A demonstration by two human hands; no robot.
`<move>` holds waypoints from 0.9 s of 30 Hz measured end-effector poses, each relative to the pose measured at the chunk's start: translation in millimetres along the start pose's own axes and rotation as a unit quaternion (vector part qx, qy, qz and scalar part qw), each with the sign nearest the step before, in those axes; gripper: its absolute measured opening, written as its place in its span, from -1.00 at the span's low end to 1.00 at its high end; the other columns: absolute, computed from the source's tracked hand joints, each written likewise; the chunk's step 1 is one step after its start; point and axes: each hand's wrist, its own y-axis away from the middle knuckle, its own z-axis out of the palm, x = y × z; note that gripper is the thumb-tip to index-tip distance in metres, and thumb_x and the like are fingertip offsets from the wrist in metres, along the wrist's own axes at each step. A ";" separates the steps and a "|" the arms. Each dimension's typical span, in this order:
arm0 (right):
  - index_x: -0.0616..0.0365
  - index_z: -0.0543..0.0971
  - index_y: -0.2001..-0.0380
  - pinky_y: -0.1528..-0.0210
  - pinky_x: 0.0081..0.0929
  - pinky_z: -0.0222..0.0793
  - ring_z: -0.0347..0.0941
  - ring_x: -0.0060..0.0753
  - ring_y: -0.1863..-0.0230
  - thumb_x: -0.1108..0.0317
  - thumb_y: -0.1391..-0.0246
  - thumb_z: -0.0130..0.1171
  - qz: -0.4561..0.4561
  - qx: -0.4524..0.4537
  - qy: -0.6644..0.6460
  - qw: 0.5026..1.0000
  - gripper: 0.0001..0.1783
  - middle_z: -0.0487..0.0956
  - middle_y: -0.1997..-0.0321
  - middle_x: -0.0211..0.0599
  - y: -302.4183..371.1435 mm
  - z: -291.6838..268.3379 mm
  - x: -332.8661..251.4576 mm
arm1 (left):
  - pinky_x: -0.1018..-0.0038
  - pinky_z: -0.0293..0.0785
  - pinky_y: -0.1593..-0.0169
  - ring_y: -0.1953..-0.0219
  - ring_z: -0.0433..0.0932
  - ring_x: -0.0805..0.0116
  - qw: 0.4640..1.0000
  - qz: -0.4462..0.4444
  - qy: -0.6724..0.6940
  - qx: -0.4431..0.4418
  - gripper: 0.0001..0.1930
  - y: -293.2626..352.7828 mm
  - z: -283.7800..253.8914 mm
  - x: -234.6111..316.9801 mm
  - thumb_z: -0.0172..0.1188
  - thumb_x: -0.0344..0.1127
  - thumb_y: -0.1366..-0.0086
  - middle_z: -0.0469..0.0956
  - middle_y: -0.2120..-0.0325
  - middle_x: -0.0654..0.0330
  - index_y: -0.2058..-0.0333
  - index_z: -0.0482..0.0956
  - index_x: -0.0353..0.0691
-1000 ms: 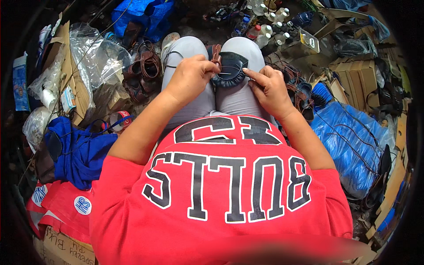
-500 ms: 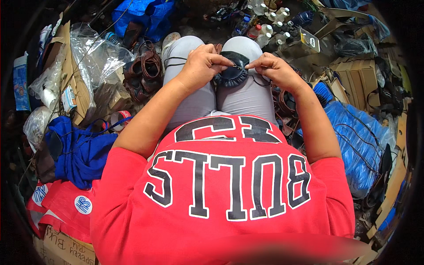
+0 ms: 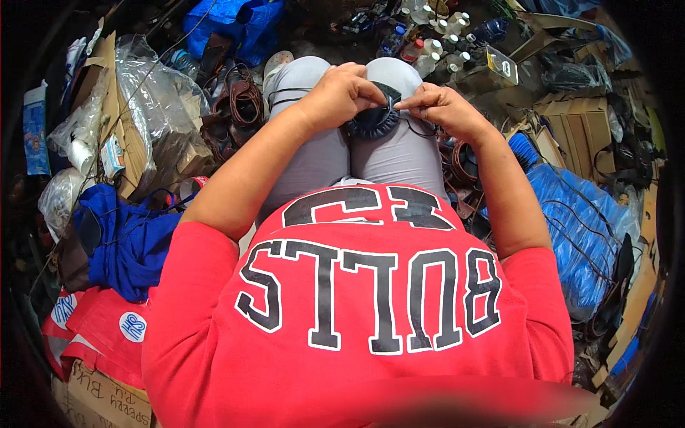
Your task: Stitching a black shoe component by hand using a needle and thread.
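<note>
A black leather shoe upper (image 3: pixel 374 124) with a puckered, gathered edge rests across my knees, mostly over the right thigh. My left hand (image 3: pixel 341 94) bends over its far left side, thumb and finger pinching at the leather. From the right, my right hand (image 3: pixel 437 108) reaches its pressed thumb and fingertip to the piece's right edge; whatever they pinch is too small to make out. The two hands' fingertips are close together but apart. A dark cord (image 3: pixel 289 90) crosses my left knee, and another bit of dark cord hangs below my right hand.
Brown leather shoes (image 3: pixel 241 107) lie left of my legs. Several bottles (image 3: pixel 428 57) stand beyond my right knee, near a clear-topped container (image 3: pixel 501 65). Blue plastic-wrapped goods (image 3: pixel 571 235) and cardboard (image 3: pixel 574 132) are piled right. Blue cloth (image 3: pixel 132 239) and clear plastic (image 3: pixel 153 100) lie left.
My left hand has shifted slightly right and farther over the black shoe upper, its fingers curling down more. My right hand stays almost in place.
</note>
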 end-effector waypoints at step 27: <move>0.13 0.50 0.50 0.35 -0.70 0.19 0.28 -0.75 0.45 0.31 0.05 0.26 -0.010 0.055 -0.167 0.984 -0.83 0.43 0.53 -0.60 2.8 -1.2 2.4 | 0.55 0.31 0.39 0.48 0.38 0.55 0.980 -0.175 0.006 -0.095 -0.96 -0.4 -13.1 20.3 0.18 -0.53 -0.05 0.45 0.63 0.28 0.49 0.51 -0.27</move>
